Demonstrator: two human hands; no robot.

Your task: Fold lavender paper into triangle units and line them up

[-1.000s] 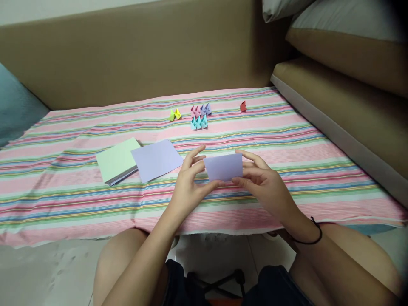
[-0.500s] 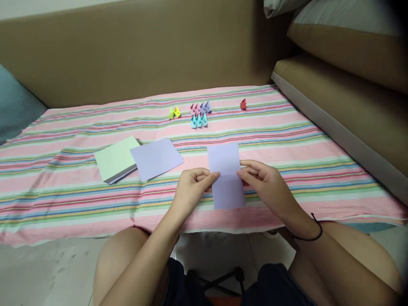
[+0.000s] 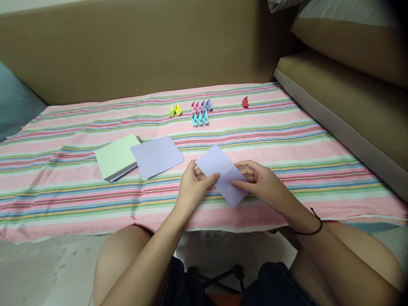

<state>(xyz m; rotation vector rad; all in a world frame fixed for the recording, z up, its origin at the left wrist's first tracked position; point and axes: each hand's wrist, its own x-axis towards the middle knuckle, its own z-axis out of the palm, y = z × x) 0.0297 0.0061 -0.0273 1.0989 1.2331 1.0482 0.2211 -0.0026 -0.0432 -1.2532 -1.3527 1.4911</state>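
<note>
Both hands hold a small lilac paper sheet point(image 3: 220, 172) with a crease across its middle, turned at an angle just above the striped cloth point(image 3: 287, 140). My left hand point(image 3: 191, 189) pinches its left edge at the crease. My right hand point(image 3: 263, 182) pinches its right edge, thumb on top. Another lilac sheet point(image 3: 157, 156) lies flat to the left, overlapping a stack of paper topped by a pale green sheet point(image 3: 115, 156).
Several small folded paper pieces sit further back: yellow-green ones point(image 3: 174, 111), pink and lilac ones point(image 3: 200, 105), light blue ones point(image 3: 199, 119) and a red one point(image 3: 245, 102). Tan cushions point(image 3: 344, 93) rise at the right and a tan backrest point(image 3: 134, 46) behind.
The folded lilac sheet was opened out flat, showing a middle crease, and has now been rotated to a diagonal between both hands.
</note>
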